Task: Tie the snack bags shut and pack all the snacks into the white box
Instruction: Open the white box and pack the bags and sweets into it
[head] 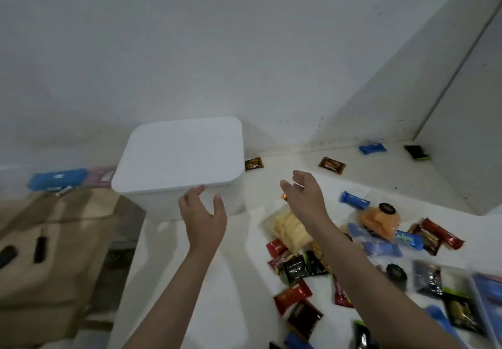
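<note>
White and square with round corners, the plastic box with its lid on (179, 156) is sitting at the back of the white table (217, 280), close to the wall. The left hand (202, 217) is reaching up in front of the box with its fingers spread and loose, holding nothing; its fingertips are right at the box's front edge, but I cannot tell if they are touching. The right hand (304, 195) is hanging in the air just to the right of the box, fingers loose and spread too, gripping nothing. Under that arm a clear bag of pale yellow chips (292, 230) is lying on the table. Near it a clear bag of orange snacks (379, 219) is lying among many small red, black and blue snack packets (293, 294) scattered over the right side of the table. Two little brown packets (332, 164) are lying farther back by the wall. On the left a brown cardboard box (49, 242) is standing beside the table.
</note>
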`<act>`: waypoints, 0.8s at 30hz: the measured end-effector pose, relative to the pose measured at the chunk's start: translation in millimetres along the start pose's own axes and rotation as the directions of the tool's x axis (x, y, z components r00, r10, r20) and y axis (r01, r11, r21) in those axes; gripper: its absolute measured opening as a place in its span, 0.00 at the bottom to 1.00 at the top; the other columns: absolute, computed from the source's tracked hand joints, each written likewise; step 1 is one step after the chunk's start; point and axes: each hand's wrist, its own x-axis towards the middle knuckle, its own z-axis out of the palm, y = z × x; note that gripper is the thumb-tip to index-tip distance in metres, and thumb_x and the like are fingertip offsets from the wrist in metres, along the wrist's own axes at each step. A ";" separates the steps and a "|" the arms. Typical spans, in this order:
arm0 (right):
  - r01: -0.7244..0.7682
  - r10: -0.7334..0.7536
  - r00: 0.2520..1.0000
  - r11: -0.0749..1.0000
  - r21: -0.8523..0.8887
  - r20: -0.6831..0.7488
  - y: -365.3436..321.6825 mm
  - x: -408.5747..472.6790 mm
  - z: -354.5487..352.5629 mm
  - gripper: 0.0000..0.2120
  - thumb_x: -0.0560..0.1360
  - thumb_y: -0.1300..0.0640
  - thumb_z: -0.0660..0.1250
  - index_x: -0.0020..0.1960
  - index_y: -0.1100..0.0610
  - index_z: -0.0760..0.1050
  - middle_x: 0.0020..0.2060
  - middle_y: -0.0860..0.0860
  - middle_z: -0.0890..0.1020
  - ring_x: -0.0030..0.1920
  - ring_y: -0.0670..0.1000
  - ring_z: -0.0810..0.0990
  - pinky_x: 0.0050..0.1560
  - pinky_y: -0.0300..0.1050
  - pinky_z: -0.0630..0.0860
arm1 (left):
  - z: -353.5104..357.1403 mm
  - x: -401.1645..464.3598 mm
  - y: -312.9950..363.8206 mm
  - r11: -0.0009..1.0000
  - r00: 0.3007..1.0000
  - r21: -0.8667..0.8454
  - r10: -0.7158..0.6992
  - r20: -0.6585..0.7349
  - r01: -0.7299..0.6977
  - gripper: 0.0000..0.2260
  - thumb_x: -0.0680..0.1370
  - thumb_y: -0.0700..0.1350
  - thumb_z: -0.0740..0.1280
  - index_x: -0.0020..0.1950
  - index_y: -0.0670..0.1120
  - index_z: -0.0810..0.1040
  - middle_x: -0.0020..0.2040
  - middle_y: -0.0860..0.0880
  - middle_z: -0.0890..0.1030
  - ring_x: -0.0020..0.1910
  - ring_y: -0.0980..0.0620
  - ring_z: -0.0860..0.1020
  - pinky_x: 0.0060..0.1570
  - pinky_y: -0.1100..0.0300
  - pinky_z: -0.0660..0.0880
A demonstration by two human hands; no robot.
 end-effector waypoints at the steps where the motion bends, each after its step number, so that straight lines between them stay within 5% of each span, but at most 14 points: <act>1: 0.020 -0.020 1.000 1.000 -0.013 0.002 -8.0 -0.5 19.2 0.23 0.77 0.52 0.66 0.70 0.55 0.65 0.68 0.49 0.71 0.67 0.49 0.70 0.63 0.44 0.69 | -19.1 12.7 -10.5 1.000 0.998 0.007 0.007 -0.060 -0.007 0.18 0.76 0.43 0.67 0.64 0.40 0.70 0.63 0.41 0.67 0.62 0.44 0.70 0.59 0.61 0.64; 6: 0.063 -0.063 0.998 0.985 -0.163 0.003 -44.5 21.5 97.5 0.31 0.76 0.48 0.65 0.73 0.61 0.60 0.68 0.54 0.70 0.67 0.54 0.69 0.56 0.40 0.65 | -98.3 81.1 -48.1 0.990 0.963 0.112 -0.054 -0.264 0.086 0.26 0.74 0.49 0.70 0.68 0.39 0.68 0.67 0.38 0.65 0.65 0.41 0.65 0.63 0.52 0.64; 11: -0.045 0.016 0.996 0.945 -0.325 -0.092 -56.6 53.9 146.1 0.34 0.76 0.44 0.63 0.70 0.67 0.58 0.67 0.61 0.68 0.65 0.61 0.71 0.54 0.46 0.69 | -127.1 155.7 -85.6 0.940 0.978 0.270 -0.206 -0.040 0.209 0.46 0.64 0.73 0.60 0.67 0.38 0.66 0.65 0.39 0.72 0.63 0.38 0.71 0.58 0.44 0.73; 16: -0.061 -0.004 0.987 0.916 -0.398 -0.160 -35.3 70.8 162.8 0.28 0.79 0.42 0.57 0.64 0.66 0.67 0.59 0.61 0.76 0.59 0.61 0.75 0.48 0.46 0.68 | -118.9 184.0 -82.7 0.927 0.962 0.295 -0.263 0.067 0.233 0.43 0.71 0.66 0.65 0.69 0.31 0.63 0.66 0.36 0.71 0.64 0.38 0.72 0.58 0.51 0.71; 18: -0.016 -0.061 0.983 0.909 -0.417 -0.171 -29.1 75.8 162.7 0.26 0.78 0.41 0.58 0.58 0.65 0.71 0.53 0.59 0.78 0.55 0.59 0.76 0.46 0.44 0.67 | -114.7 186.3 -88.2 0.942 0.966 0.227 -0.257 0.021 0.246 0.43 0.67 0.67 0.69 0.65 0.33 0.67 0.61 0.38 0.76 0.60 0.39 0.75 0.53 0.52 0.73; 24: 0.136 -0.208 0.952 0.944 -0.301 -0.223 -20.9 77.1 162.0 0.17 0.75 0.44 0.65 0.45 0.59 0.73 0.39 0.51 0.77 0.41 0.52 0.76 0.37 0.42 0.66 | -111.5 185.7 -107.9 0.983 0.983 -0.054 -0.176 -0.054 0.174 0.43 0.58 0.64 0.78 0.65 0.42 0.70 0.61 0.46 0.77 0.61 0.46 0.75 0.61 0.49 0.74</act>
